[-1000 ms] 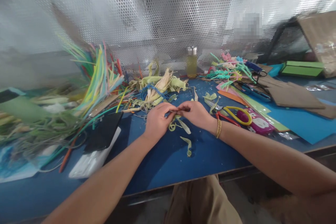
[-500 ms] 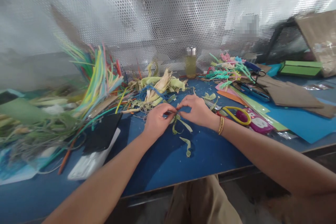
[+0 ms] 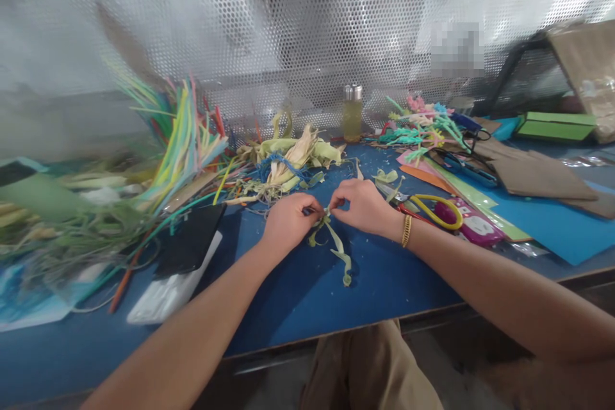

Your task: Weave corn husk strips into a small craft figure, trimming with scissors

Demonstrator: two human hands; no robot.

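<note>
My left hand and my right hand meet over the blue table, both pinched on the same pale green husk strip. The strip hangs from my fingertips and curls down onto the table. A gold bracelet circles my right wrist. Behind my hands lies a heap of corn husks with blue cord in it.
Yellow-handled scissors and a pink case lie right of my hand. A black phone on a white pad sits left. Coloured sticks fan out left; a small bottle stands by the perforated metal wall.
My hands have drawn slightly apart and lowered. The husk strip between them has uncurled and now hangs longer, reaching the loose piece on the table.
</note>
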